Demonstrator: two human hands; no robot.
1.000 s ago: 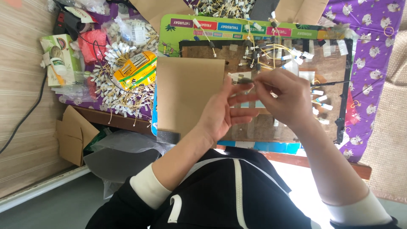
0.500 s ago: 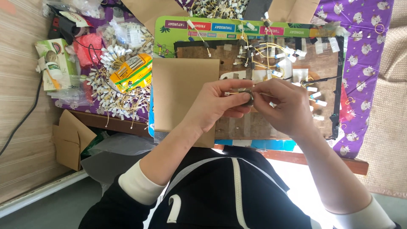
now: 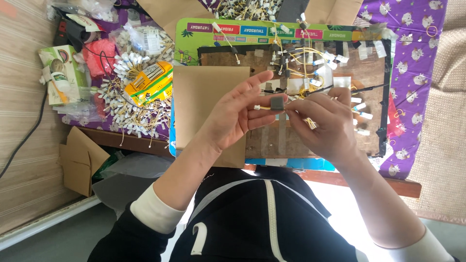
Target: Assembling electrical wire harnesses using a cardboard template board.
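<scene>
Since half a second ago: left fingers have spread open. Small grey connector (image 3: 277, 103) with yellow wire (image 3: 262, 107), held between both hands above the wooden board (image 3: 272, 140). Left hand (image 3: 233, 116): pinching it, other fingers wide. Right hand (image 3: 323, 123): closed on the wire. Beside: brown cardboard sheet (image 3: 201, 97).

Both forearms reach forward from white-cuffed dark sleeves, the hands meeting just in front of the chest. The left hand (image 3: 232, 119) is palm-up with its fingers spread and thumb and forefinger pinched together. The right hand (image 3: 324, 123) is curled palm-down, its fingertips closed against the left's.
</scene>
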